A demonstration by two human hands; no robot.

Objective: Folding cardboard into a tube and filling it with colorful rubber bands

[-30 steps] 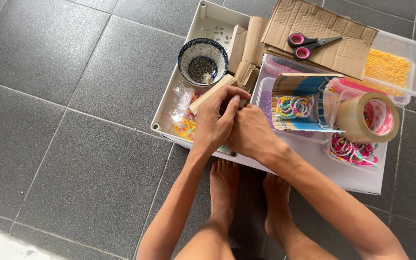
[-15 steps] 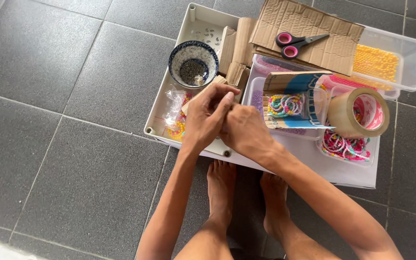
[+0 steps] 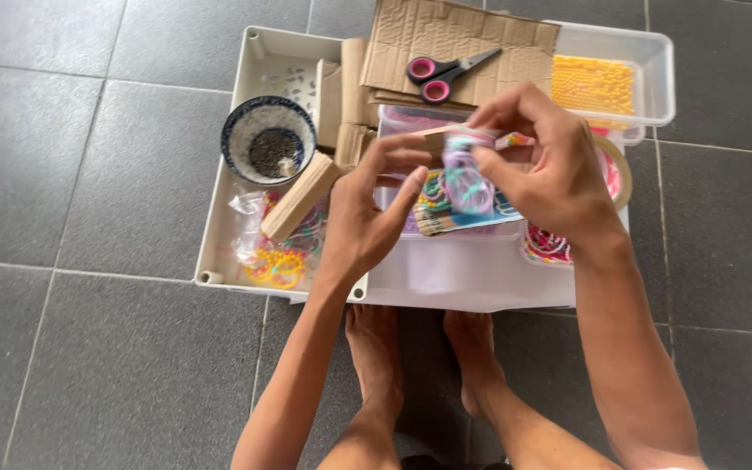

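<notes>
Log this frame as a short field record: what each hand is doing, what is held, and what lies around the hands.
Left hand: raised over the white tray, fingers on the held item's left side.
Right hand: pinching the item from above.
Held item: small pastel purple-and-teal beaded bundle, blurred.
Left of the hands: blue-patterned bowl of dark beads, wooden block, plastic bag of yellow beads.
Behind the hands: pink-handled scissors on brown cardboard, clear tub of orange beads.

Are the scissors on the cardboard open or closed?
Closed. The scissors lie flat on the cardboard with both blades together in one point and the pink handles side by side.
</notes>
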